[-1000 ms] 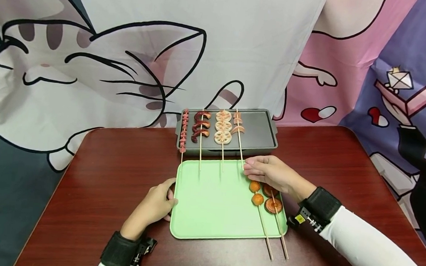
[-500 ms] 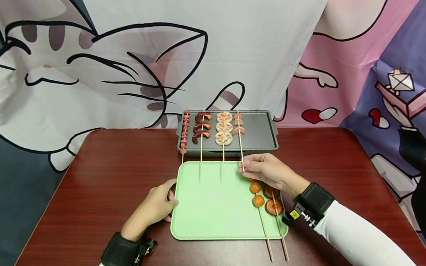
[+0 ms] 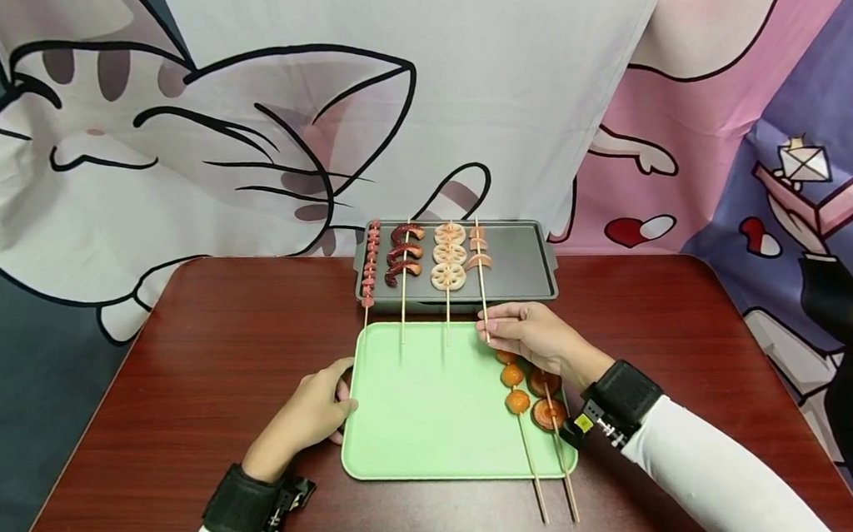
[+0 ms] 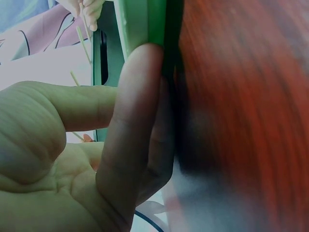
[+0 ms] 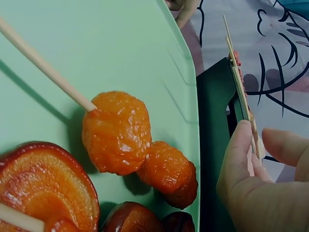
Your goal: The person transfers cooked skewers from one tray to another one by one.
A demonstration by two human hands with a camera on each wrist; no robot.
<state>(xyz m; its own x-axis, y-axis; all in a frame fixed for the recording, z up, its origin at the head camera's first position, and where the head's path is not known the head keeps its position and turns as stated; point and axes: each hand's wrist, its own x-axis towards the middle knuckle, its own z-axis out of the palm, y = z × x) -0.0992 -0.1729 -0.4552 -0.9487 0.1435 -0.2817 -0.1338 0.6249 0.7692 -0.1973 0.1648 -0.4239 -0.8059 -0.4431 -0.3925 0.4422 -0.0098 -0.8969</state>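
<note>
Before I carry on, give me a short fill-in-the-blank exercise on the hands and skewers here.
1. The left hand grips the light ____ tray.
2. Counting the skewer the right hand holds, ____ in all reach over the gray pan.
3. The lotus-root skewer has ____ slices.
4. ____ hand grips the orange-ball skewer.
Missing words: green; four; three; neither.

The head view looks forward and down over the surface (image 3: 192,381), far enough back to take in the tray (image 3: 430,417) and the cloth (image 3: 516,81) behind. The left wrist view, low and rolled sideways, sits close to the left grip (image 4: 123,135). The right wrist view, also rolled, looks closely over orange balls (image 5: 118,133) toward the right grip (image 5: 256,193). All three share the tray.
</note>
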